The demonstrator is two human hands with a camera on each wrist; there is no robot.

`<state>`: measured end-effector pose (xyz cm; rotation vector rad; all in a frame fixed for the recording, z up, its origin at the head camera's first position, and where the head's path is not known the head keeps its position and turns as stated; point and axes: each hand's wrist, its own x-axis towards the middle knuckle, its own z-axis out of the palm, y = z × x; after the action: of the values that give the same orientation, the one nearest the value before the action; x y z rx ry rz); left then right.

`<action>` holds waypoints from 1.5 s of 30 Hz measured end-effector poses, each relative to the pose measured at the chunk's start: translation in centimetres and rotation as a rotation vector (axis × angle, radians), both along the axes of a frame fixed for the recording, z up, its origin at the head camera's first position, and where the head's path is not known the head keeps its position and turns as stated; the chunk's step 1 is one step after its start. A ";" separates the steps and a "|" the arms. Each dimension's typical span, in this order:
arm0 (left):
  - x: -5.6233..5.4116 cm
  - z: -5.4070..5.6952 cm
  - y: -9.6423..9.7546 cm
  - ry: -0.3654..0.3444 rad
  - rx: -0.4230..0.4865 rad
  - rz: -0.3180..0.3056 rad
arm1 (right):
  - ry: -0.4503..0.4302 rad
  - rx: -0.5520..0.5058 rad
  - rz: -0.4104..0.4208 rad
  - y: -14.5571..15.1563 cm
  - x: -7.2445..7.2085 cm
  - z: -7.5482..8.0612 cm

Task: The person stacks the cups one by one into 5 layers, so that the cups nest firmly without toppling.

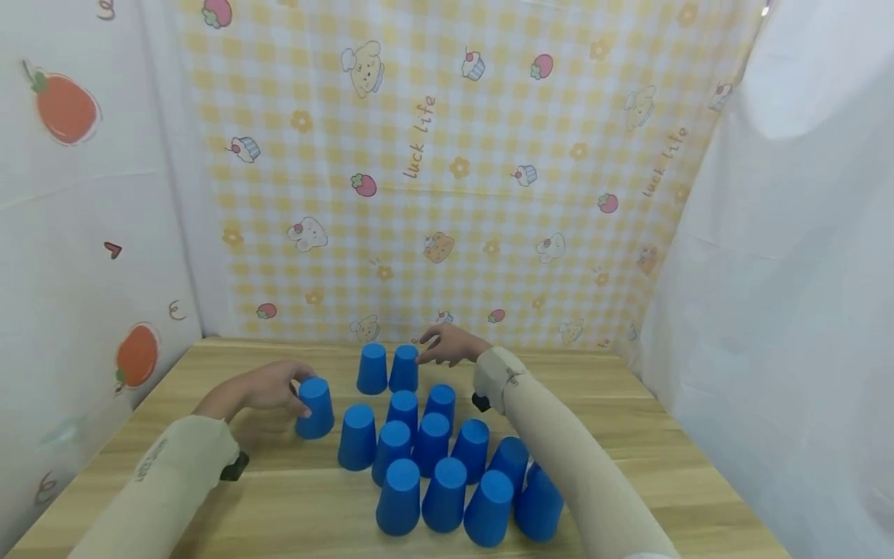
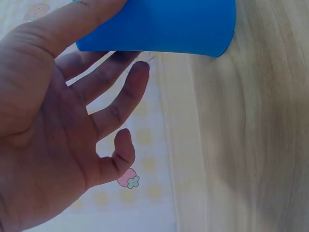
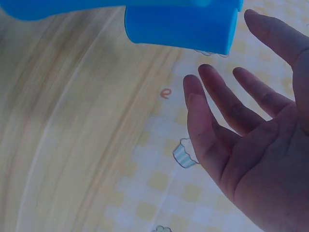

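At the left of the table, my left hand [image 1: 268,384] pinches an upside-down blue cup [image 1: 316,411] between thumb and fingers. The left wrist view shows the thumb across this cup [image 2: 164,29], with the ring and little fingers off it. Whether its rim touches the table, I cannot tell. My right hand [image 1: 452,345] hovers at the back, beside the right one of two blue cups [image 1: 403,371] standing near each other. In the right wrist view its fingers [image 3: 227,104] are spread and loosely bent, holding nothing, just off a blue cup [image 3: 181,29].
Several more upside-down blue cups [image 1: 433,446] stand in a close cluster at the middle and front of the wooden table [image 1: 279,497]. The right forearm [image 1: 566,442] passes over the cluster's right side, partly hiding cups. A checked cloth [image 1: 447,210] hangs behind the table.
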<state>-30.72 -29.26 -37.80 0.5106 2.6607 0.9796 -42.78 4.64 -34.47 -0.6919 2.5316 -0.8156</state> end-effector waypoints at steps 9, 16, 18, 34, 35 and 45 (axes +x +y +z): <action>-0.3 0.2 0.8 0.073 -0.003 0.019 | -0.017 0.000 0.081 2.6 1.0 1.6; -1.1 0.1 1.4 0.152 -0.005 0.086 | -0.035 0.003 0.106 4.7 2.6 1.4; -1.2 0.0 1.7 0.156 -0.012 0.136 | -0.037 0.018 0.107 5.0 3.4 1.1; -2.5 -0.6 3.0 0.204 -0.004 0.331 | -0.013 0.004 0.100 6.1 5.8 0.2; -2.6 -0.8 3.0 0.200 0.003 0.329 | -0.014 0.008 0.095 6.1 5.8 0.1; -3.4 -1.9 4.0 0.150 0.047 0.356 | 0.012 0.025 0.090 6.5 5.8 -0.8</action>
<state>-34.15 -25.23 -39.71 0.1219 2.9347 1.1402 -37.02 11.09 -35.31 -0.7994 2.4968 -0.7504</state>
